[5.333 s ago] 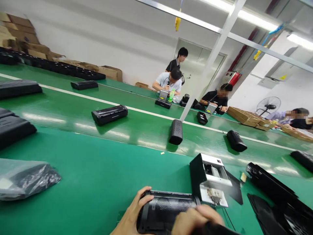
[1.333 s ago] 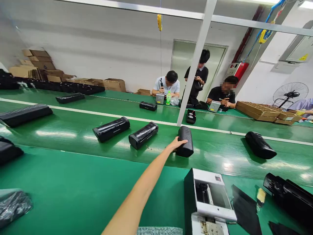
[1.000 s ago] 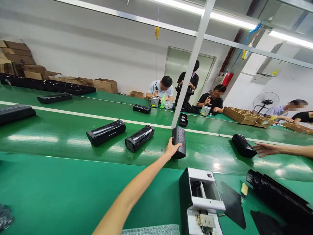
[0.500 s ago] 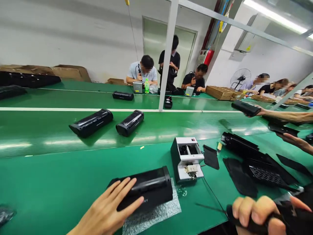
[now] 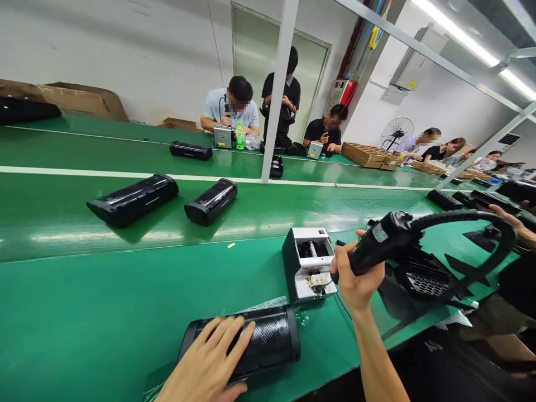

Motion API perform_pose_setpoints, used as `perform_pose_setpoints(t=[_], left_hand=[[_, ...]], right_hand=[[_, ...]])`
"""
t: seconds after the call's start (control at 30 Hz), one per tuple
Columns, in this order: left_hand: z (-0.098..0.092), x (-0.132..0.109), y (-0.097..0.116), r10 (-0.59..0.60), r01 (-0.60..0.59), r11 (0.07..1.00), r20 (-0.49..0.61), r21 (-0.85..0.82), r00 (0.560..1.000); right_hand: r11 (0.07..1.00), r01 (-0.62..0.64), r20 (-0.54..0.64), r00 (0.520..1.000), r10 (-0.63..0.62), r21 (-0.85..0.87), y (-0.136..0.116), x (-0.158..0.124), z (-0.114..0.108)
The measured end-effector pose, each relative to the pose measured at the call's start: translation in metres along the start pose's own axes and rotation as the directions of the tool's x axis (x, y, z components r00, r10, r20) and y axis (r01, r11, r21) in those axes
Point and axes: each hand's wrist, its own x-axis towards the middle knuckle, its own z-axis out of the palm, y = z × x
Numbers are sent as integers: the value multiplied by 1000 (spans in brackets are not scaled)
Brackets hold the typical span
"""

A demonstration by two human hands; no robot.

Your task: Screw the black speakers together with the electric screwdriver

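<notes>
My left hand (image 5: 218,354) lies flat across a black, speaker-like housing with a perforated face (image 5: 268,335), fingers stretched out on its top. Clear bubble wrap (image 5: 268,303) shows beneath and behind that housing. A corded black electric screwdriver (image 5: 377,245) is wrapped in the fingers of my right hand (image 5: 358,279). Its nose points down and left at the front of a white and black screw feeder (image 5: 312,262); a thin bit reaches the feeder's front outlet. Whether a screw sits on the bit is too small to tell.
Two similar black housings (image 5: 211,201) rest on the green conveyor beyond the bench. Right of the feeder lie black panels and a honeycomb-patterned part (image 5: 427,282). A co-worker's hand (image 5: 517,223) is at the far right. A white post (image 5: 278,95) rises beyond the conveyor.
My right hand has raised the screwdriver from the lower right to the feeder's front. Under my left hand the housing has turned, now showing its perforated face.
</notes>
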Motion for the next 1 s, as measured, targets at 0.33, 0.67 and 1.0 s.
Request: perform_pose_setpoints(t=[0.33,0.67,1.0], left_hand=[[5,22,10,-97,136,978,237,-155,967],[0,25,18,-80,120,986,302,-117,950],[17,10,16,-31,74,987,291,-139,956]], right_hand=[[977,-151,36,988,148,148,-55,-12,-12],[954,-197,180,971,158,227,-58,-6,32],[951,-226,234,956,176,209,-55,-8,33]])
